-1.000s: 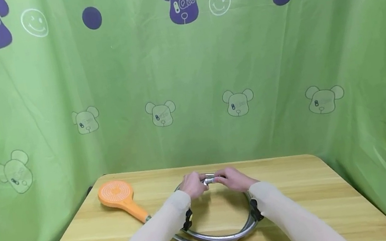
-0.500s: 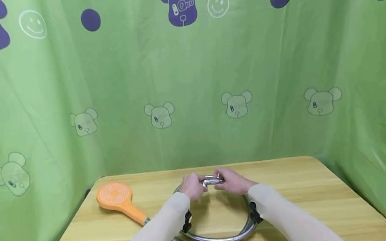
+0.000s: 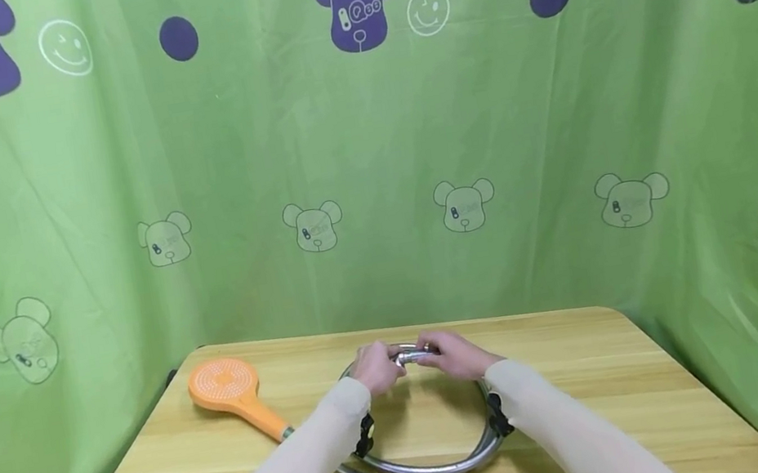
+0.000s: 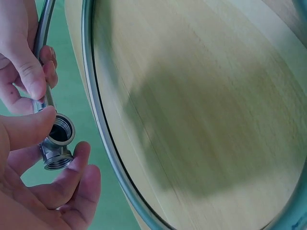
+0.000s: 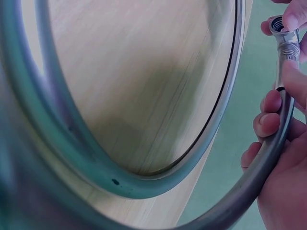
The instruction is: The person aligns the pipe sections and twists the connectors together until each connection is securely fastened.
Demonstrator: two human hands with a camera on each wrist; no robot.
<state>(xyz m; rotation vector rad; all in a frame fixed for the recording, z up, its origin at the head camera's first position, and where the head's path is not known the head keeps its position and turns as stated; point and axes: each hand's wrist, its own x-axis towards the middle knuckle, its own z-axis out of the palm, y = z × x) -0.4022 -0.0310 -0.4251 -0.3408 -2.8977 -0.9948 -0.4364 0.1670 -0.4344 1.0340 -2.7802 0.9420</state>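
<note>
My left hand point(image 3: 376, 368) pinches a small chrome tee fitting point(image 4: 49, 149) between thumb and fingers; two threaded openings show in the left wrist view. Against it, my right hand point(image 3: 455, 353) grips the end of a grey metal shower hose point(image 5: 268, 160), thumb on its metal end piece and fingers curled round the hose. A few threads show between fitting and hose end in the right wrist view. The hose lies coiled in loops under both forearms. At its other end, an orange shower head point(image 3: 225, 381) rests face up on the left of the table.
The light wooden table point(image 3: 583, 394) has rounded far corners. A green curtain point(image 3: 370, 130) with bear prints hangs behind it and at both sides. Dark straps point(image 3: 499, 416) sit at both wrists, close to the hose loops.
The right thumb and fingers have shifted on the hose end, lifting slightly and then closing on it again. The left hand keeps the tee fitting almost still. The shower head stays put.
</note>
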